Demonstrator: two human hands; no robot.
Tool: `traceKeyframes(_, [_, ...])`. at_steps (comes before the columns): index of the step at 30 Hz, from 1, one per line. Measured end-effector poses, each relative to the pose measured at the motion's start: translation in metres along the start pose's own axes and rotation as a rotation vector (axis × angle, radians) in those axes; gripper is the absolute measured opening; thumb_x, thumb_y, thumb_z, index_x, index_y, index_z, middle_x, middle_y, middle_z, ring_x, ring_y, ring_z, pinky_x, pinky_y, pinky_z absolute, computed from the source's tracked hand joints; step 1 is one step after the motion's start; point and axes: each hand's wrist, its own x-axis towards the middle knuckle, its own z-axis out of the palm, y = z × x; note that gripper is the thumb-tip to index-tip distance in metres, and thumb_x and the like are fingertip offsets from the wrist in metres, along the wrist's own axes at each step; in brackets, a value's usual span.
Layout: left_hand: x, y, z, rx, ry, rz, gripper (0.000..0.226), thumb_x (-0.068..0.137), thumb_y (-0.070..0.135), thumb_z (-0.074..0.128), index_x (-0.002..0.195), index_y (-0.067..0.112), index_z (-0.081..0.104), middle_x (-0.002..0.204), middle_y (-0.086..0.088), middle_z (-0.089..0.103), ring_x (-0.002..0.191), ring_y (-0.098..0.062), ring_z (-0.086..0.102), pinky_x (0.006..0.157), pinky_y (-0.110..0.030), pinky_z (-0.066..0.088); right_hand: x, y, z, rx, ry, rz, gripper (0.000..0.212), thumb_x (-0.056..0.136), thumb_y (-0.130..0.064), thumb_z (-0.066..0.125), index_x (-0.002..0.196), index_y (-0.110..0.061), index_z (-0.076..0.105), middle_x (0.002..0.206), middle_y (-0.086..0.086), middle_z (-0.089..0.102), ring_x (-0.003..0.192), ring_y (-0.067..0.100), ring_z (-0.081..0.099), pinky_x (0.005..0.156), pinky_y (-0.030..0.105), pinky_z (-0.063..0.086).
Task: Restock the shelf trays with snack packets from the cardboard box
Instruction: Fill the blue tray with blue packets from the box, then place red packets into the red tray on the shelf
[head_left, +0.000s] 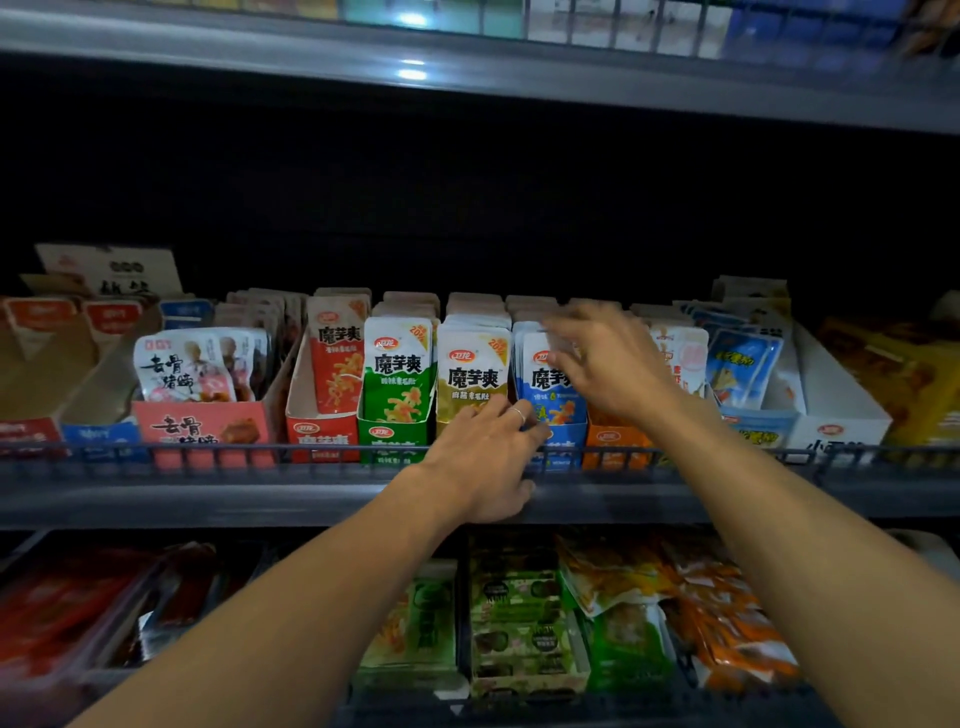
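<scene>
Cardboard shelf trays stand in a row on the middle shelf, holding upright snack packets: red (335, 364), green (397, 369), yellow (472, 371) and blue (545, 379). My left hand (488, 457), a ring on one finger, lies over the wire front rail. Its fingertips rest against the front of the blue tray (563, 434) and its thumb sits under the shelf edge. My right hand (608, 358) is blurred, with fingers spread over the tops of the blue packets and nothing held in it. The cardboard box is out of view.
An orange tray (615, 441) and white trays with blue packets (743, 364) stand to the right. A pink tray of pork-trotter packets (202, 421) and brown boxes stand to the left. A wire rail (208, 454) fronts the shelf. Below lie more packets (519, 623).
</scene>
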Motion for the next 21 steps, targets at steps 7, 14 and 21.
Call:
traceKeyframes(7, [-0.007, -0.001, -0.005, -0.052, -0.002, 0.015, 0.06, 0.094, 0.043, 0.053, 0.147, 0.017, 0.038, 0.146, -0.005, 0.036, 0.129, -0.025, 0.035, 0.105, -0.043, 0.035, -0.003, -0.002, -0.009, 0.005, -0.089, 0.047, 0.049, 0.097, -0.036, 0.057, 0.143, -0.023, 0.048, 0.139, 0.009, 0.055, 0.128, 0.03, 0.049, 0.101, 0.047, 0.044])
traceKeyframes(14, [-0.047, -0.008, -0.023, -0.227, 0.027, -0.061, 0.056, 0.096, 0.042, 0.053, 0.145, 0.021, 0.04, 0.141, -0.004, 0.043, 0.129, -0.024, 0.045, 0.1, -0.035, 0.041, -0.021, -0.036, -0.039, 0.078, -0.026, -0.009, 0.05, 0.095, -0.034, 0.058, 0.142, -0.019, 0.048, 0.135, 0.003, 0.051, 0.128, 0.023, 0.042, 0.104, 0.043, 0.038])
traceKeyframes(21, [-0.131, -0.033, -0.037, -0.257, 0.032, -0.171, 0.04, 0.091, 0.045, 0.056, 0.126, 0.025, 0.058, 0.123, 0.003, 0.063, 0.113, -0.019, 0.059, 0.088, -0.037, 0.05, -0.045, -0.111, -0.049, 0.221, -0.154, -0.116, 0.045, 0.093, -0.038, 0.062, 0.134, -0.019, 0.057, 0.129, 0.002, 0.06, 0.123, 0.021, 0.051, 0.102, 0.043, 0.043])
